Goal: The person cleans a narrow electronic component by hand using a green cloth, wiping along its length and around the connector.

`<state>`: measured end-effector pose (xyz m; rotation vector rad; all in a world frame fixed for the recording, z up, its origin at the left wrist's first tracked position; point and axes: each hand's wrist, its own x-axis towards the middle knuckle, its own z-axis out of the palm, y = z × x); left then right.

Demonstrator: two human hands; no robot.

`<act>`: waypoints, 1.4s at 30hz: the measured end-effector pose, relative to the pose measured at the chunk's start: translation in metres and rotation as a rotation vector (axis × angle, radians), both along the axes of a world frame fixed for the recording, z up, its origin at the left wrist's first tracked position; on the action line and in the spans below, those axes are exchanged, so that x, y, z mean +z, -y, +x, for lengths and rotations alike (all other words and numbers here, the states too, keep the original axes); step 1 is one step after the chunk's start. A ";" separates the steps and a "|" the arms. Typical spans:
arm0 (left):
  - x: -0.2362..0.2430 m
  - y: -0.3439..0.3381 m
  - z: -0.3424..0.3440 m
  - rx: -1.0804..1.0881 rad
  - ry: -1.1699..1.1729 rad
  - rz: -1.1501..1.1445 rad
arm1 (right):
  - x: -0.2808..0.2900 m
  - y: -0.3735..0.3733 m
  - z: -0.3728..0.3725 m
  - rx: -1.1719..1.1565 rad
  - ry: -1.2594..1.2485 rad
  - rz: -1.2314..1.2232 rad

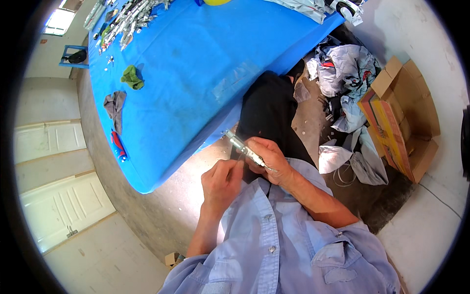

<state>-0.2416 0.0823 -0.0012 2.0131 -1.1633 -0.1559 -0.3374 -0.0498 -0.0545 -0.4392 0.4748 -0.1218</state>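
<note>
A slim silvery metal part (246, 149), shaped like a stepped cylinder, is held over my lap by my right hand (268, 159). The fingers are wrapped round it, and its far end points up and left toward the blue-covered table (196, 63). A thin pale strand or strip shows by the right palm. My left hand (221, 183) is closed in a pinch just left of the part. Something thin may be between its fingertips, too small to make out. Across the table, at the far left, lies a heap of similar silvery metal parts (134, 19).
On the table lie a green cloth (132, 77), a grey cloth (114, 105) and a red-and-blue object (118, 146). At right, an open cardboard box (399, 122) stands beside crumpled white-grey plastic bags (345, 71) on the floor. White doors (68, 206) are at left.
</note>
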 end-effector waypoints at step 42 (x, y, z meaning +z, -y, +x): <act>0.002 -0.004 0.000 0.008 0.011 -0.010 | -0.010 -0.003 0.000 0.014 0.007 -0.014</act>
